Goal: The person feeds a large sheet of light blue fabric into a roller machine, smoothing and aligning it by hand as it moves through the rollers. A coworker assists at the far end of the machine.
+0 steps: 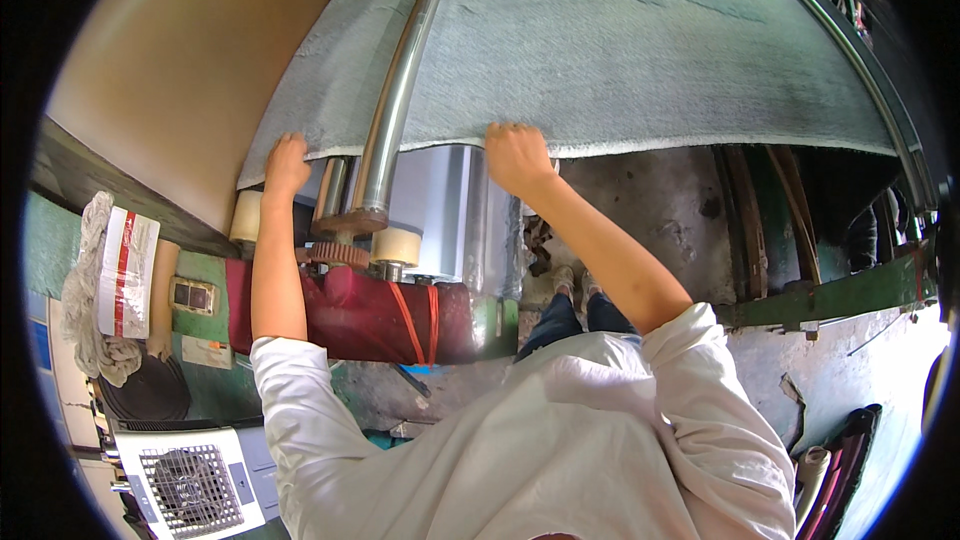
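A wide sheet of grey-blue fabric (pixel 600 60) stretches away from me, with its pale near edge running across in front of my body. My left hand (pixel 288 164) is closed on that edge toward the left, beside the big tan roller. Farther right, my right hand (pixel 518 155) grips the same edge, its fingers curled over the top. Between the two hands a shiny metal roller (pixel 395 100) slants over the fabric. My fingertips are partly hidden by the fabric and the backs of my hands.
At left is a large tan roller (pixel 190 40). Below the fabric are a toothed gear (pixel 335 254), silvery rollers and a dark red cover (pixel 340 315) with orange bands. A green beam (pixel 830 290) and metal rail (pixel 850 35) stand at right. A fan unit (pixel 190 485) is lower left.
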